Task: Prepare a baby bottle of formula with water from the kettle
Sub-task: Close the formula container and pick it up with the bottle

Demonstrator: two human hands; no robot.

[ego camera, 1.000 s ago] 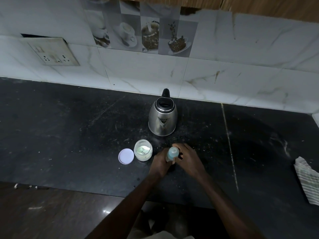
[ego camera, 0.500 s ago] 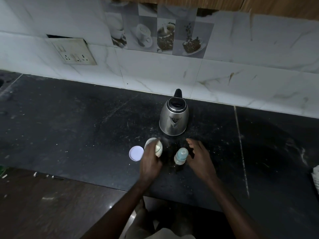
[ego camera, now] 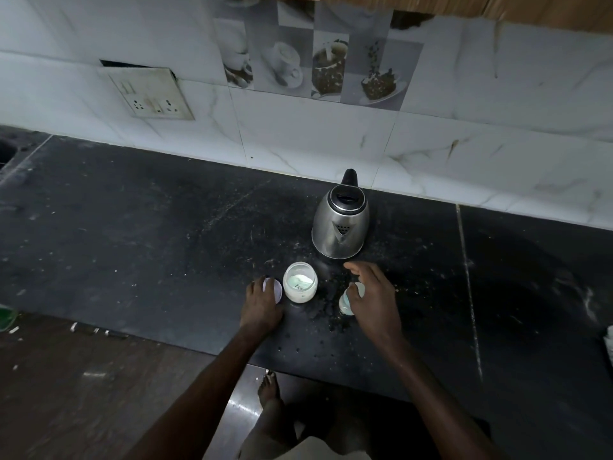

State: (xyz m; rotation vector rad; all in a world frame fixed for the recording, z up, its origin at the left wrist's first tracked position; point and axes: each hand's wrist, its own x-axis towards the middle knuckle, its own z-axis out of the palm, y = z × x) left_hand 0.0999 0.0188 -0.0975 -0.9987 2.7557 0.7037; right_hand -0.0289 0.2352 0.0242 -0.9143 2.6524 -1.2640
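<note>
My left hand (ego camera: 262, 307) sits on the black counter (ego camera: 149, 244), its fingers curled down over the near-left edge of the round lavender lid (ego camera: 276, 288) and gripping it; the rest of the lid shows just past my fingertips. Touching or almost touching the lid's right side, just right of this hand, stands the open jar (ego camera: 300, 283) of white formula powder with a pale green scoop (ego camera: 298, 280) lying inside. My right hand (ego camera: 373, 297) lies over the baby bottle (ego camera: 345, 303), which stands upright at the inner side of the palm, its pale blue top and part of its body peeking out. The fingers arch past it toward the wall, but I cannot tell whether they are closed on it. Beyond this hand's fingertips, a little apart, the steel kettle (ego camera: 341, 227) stands with its spout facing me. Dark crumbs (ego camera: 325, 310) speckle the counter between my two hands.
</note>
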